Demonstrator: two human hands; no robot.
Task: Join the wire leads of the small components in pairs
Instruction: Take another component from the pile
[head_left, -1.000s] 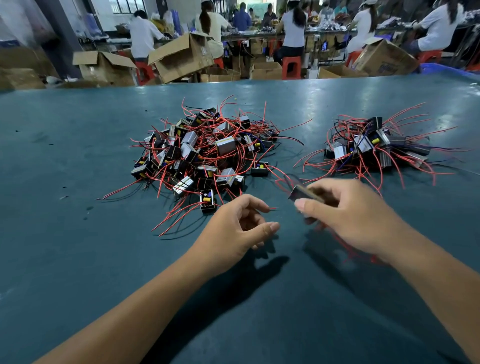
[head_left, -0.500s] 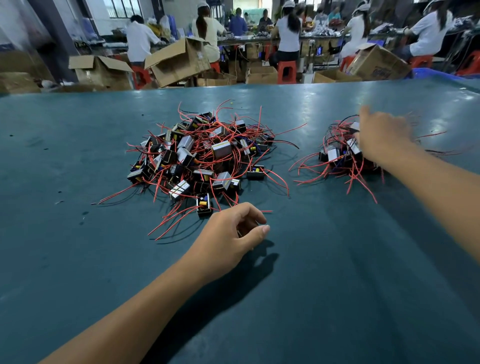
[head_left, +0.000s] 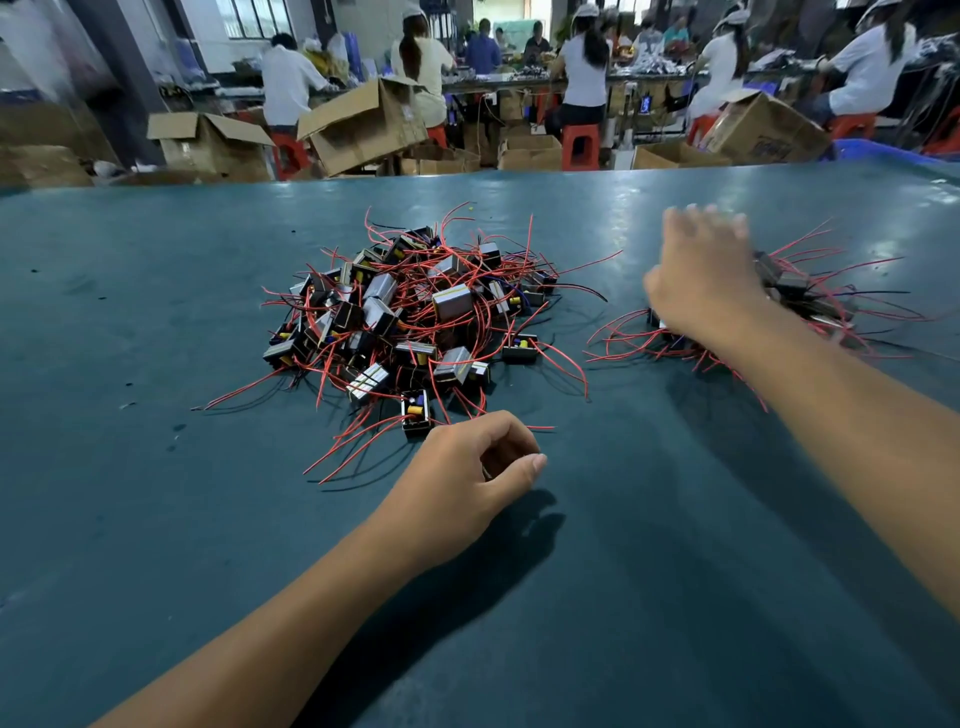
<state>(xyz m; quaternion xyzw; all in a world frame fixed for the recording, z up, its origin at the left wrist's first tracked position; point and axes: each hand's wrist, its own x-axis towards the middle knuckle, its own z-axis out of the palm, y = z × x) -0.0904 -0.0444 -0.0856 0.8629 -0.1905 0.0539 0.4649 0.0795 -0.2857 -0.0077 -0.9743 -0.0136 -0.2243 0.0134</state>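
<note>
A large heap of small black components with red wire leads (head_left: 415, 317) lies in the middle of the teal table (head_left: 156, 519). A smaller heap (head_left: 810, 306) lies to the right. My right hand (head_left: 701, 270) hovers over the left side of the smaller heap, blurred, its fingers spread and pointing away, nothing visibly held. My left hand (head_left: 467, 478) rests near the front edge of the large heap with fingers loosely curled and thumb forward; nothing shows between them. One component with a yellow part (head_left: 415, 413) lies just beyond its knuckles.
Behind the table's far edge stand several open cardboard boxes (head_left: 358, 127) and red stools (head_left: 579, 145). Several people sit or stand at benches further back. Loose red leads (head_left: 353, 452) trail toward me from the large heap.
One second ago my right hand held a component near my left hand. It carried it out to the smaller heap and now hovers there with spread fingers. My left hand has barely moved.
</note>
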